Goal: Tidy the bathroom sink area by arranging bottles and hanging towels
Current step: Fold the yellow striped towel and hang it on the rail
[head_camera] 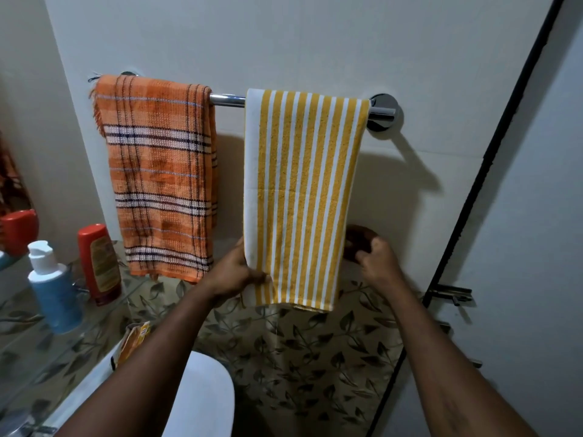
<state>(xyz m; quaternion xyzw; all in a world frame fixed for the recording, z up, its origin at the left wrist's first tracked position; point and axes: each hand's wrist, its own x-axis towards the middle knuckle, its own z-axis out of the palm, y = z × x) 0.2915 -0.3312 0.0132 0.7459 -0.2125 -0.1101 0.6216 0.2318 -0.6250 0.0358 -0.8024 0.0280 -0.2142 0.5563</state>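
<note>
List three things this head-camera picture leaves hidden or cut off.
- Left bracket of the towel bar: covered by the orange plaid towel.
- Red container: cropped by the left edge.
- Right hand fingertips: curled, so contact with the striped towel is unclear.

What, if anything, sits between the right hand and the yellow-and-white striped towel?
Nothing visible: the right hand hangs just beside the yellow-and-white striped towel, only bare wall between. The left hand already pinches its other edge.
</note>
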